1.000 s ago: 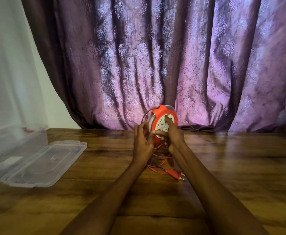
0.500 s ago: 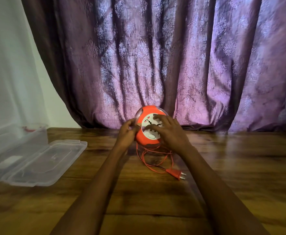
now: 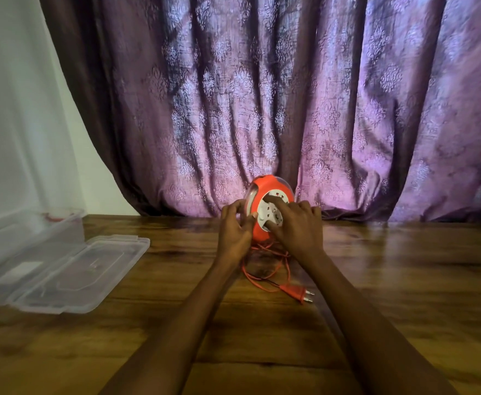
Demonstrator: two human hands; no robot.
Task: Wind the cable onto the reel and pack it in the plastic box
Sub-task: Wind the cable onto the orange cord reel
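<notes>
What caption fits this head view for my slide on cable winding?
Both hands hold the reel upright; loose cable and plug lie on the table.

A purple patterned curtain (image 3: 290, 109) hangs along the far edge of the wooden table (image 3: 404, 280), with a pale wall (image 3: 11, 109) at the far left.
</notes>
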